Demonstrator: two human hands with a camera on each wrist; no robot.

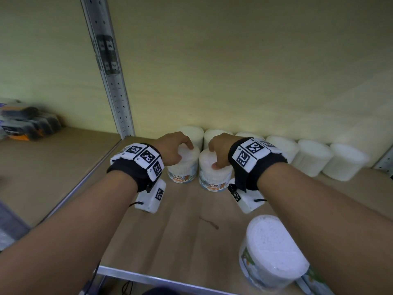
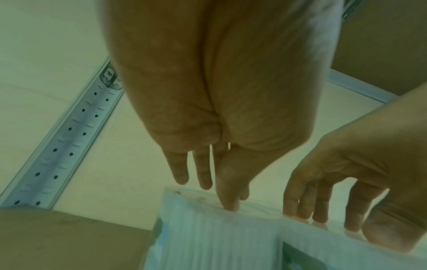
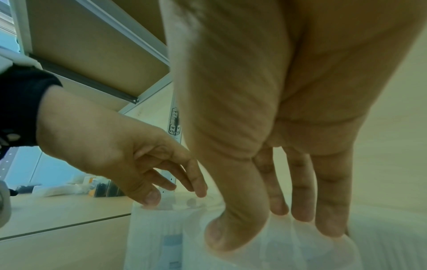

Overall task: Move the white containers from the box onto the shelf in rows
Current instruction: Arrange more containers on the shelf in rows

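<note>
Two clear tubs of white cotton buds stand side by side on the wooden shelf (image 1: 180, 226), just in front of a back row of white containers (image 1: 312, 156). My left hand (image 1: 180, 149) comes down on the left tub (image 1: 180, 171), thumb on the lid's near rim and fingers over the far rim. My right hand (image 1: 212, 157) pinches the lid of the right tub (image 1: 214, 177) the same way. In the wrist views the left hand (image 2: 215, 191) and right hand (image 3: 265, 228) touch the lids with their fingertips. The box is out of view.
Another cotton-bud tub (image 1: 272, 252) stands at the shelf's front right, under my right forearm. A perforated metal post (image 1: 112, 81) bounds the bay on the left; dark packets (image 1: 29, 124) lie beyond it. A metal rail (image 1: 159, 279) edges the front. Bare board lies between the tubs and the rail.
</note>
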